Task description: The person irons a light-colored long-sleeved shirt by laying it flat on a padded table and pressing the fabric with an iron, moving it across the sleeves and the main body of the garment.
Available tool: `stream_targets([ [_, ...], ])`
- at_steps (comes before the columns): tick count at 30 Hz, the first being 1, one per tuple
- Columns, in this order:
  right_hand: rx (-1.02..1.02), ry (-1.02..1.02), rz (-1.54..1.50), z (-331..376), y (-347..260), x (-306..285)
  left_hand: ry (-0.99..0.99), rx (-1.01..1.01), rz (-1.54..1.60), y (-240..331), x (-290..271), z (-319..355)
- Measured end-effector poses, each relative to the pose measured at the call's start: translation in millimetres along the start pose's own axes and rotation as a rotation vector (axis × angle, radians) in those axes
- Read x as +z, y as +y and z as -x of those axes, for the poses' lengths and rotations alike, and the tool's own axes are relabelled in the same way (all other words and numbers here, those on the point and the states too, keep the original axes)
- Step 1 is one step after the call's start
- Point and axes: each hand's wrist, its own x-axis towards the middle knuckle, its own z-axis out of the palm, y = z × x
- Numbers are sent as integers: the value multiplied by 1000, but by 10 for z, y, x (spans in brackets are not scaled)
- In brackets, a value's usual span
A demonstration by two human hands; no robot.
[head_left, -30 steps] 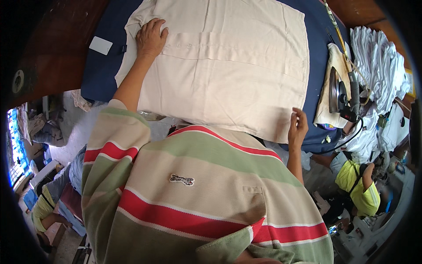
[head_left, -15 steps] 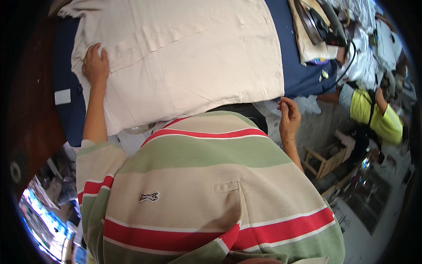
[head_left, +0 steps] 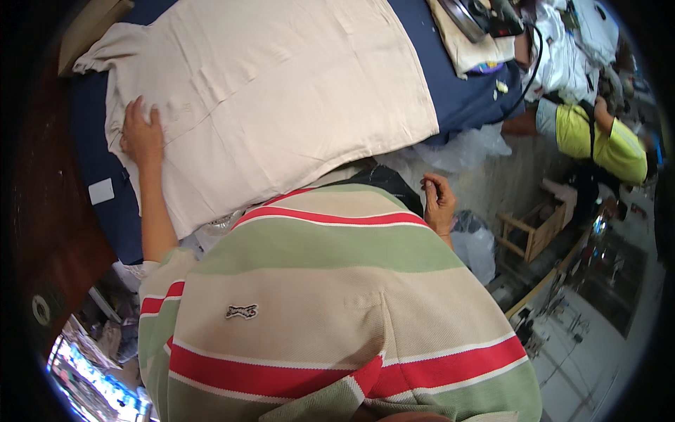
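Cream knit cotton garment (head_left: 267, 98) spread flat on navy padded desk (head_left: 457, 98). Left hand (head_left: 143, 133) open, palm pressing its left edge. Right hand (head_left: 439, 200) loosely curled, empty, off cloth. Fabric likely light, limp, wrinkle-prone; best gripped at hem or edges.

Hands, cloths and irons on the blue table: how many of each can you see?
Hands of the person at work: 2, left hand, right hand
Cream cloth: 1
Iron: 1
Blue table: 1
Total: 5
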Motion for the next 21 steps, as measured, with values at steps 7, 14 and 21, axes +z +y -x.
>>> stream_targets([
  [7, -555, -17, 462, -1327, -526, 483, -87, 47, 284, 954, -3, 967],
  [14, -445, -194, 970, -1586, -65, 537, -282, 171, 192, 1289, -214, 1350],
  [21, -576, -138, 666, -2045, -437, 750, -139, 32, 227, 1074, -204, 1303],
])
